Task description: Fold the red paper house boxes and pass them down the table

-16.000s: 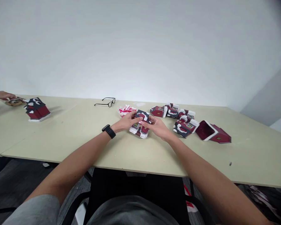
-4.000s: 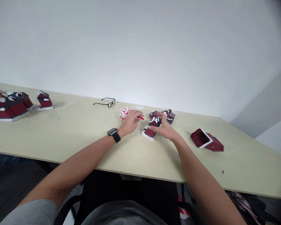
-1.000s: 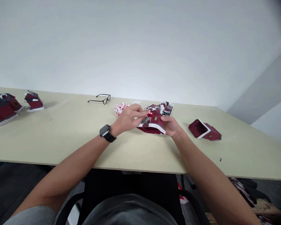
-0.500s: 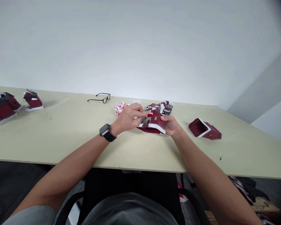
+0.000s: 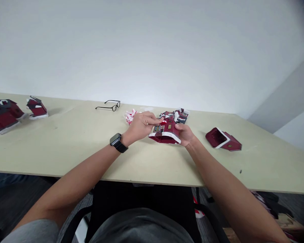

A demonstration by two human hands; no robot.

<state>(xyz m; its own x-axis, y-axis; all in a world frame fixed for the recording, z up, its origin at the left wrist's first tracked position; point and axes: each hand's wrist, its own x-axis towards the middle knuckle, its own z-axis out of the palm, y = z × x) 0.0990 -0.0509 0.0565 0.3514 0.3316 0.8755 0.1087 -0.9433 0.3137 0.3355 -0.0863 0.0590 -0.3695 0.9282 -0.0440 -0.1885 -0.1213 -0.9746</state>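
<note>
A dark red toy house with yellow windows and a white lower rim is held tilted over the table, its hollow underside facing me. My right hand is closed on the house's right side, thumb on the front wall. My left hand, wearing a black watch, reaches over from the left. Its fingers are drawn together, and the fingertips press a small red and white piece against the front above the door. A pile of red and white pieces lies behind my left hand, partly hidden.
A plastic-wrapped dark house piece lies behind the held house. Another red house rests on its side to the right. Black glasses are near the wall. More red houses stand at far left. A tiny dark bit lies near the front edge.
The view has shifted slightly. My left fingers have moved a little on the house front, showing more of the windows and door. My right hand keeps its hold.
</note>
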